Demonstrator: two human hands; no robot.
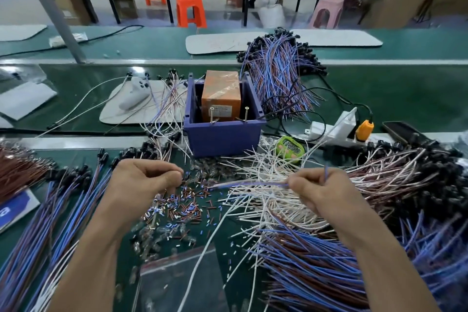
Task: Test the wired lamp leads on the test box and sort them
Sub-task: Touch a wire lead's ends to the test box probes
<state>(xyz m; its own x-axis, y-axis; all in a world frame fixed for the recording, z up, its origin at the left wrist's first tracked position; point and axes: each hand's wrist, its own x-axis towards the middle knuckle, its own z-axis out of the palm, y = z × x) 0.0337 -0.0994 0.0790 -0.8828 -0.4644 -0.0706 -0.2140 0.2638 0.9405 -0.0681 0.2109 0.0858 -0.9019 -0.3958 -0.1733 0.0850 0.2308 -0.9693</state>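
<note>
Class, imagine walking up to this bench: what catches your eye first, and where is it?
A thick heap of blue and brown leads swamps the near right of the green bench. In the middle stands a blue box holding an orange block. In front of it, the right hand pinches a blue lead; the left hand is curled nearby.

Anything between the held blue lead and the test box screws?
Nothing visible. The blue lead in the right hand has open air to the screws at the near wall of the test box; white leads lie beneath that path.
</note>
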